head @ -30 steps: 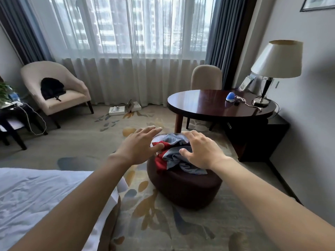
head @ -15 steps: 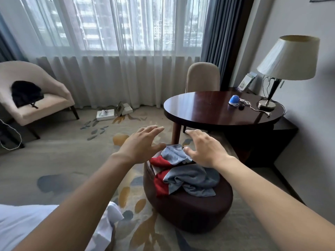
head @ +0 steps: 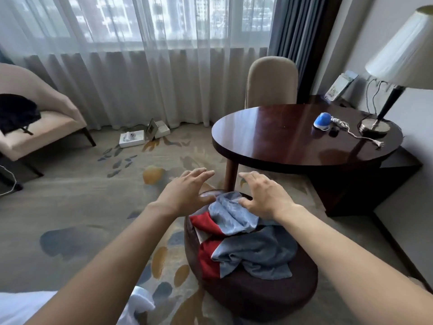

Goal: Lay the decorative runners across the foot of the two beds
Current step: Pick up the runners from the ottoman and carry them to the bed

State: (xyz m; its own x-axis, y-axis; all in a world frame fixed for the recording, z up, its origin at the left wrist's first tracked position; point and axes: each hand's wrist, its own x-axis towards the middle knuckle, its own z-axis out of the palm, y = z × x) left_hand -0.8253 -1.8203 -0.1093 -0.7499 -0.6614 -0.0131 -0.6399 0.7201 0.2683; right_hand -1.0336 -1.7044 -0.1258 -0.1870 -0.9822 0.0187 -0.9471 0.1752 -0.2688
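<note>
runners (head: 248, 240) heaped on ottoman (head: 257, 294) | both grips spread, empty | carpet (head: 93, 207) open leftward

Carpet (head: 77, 207) left of the ottoman (head: 257, 294) lies open. The table (head: 293, 137) edge and leg (head: 230, 174) stand close behind it; a bed corner (head: 140, 303) crowds the near left.

Crumpled blue-red runners (head: 246, 245) atop ottoman (head: 257, 294)

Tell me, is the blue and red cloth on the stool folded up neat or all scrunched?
Scrunched. The blue and red cloth lies in a rumpled heap on the dark stool, with loose wrinkles and no flat, even folds.
</note>
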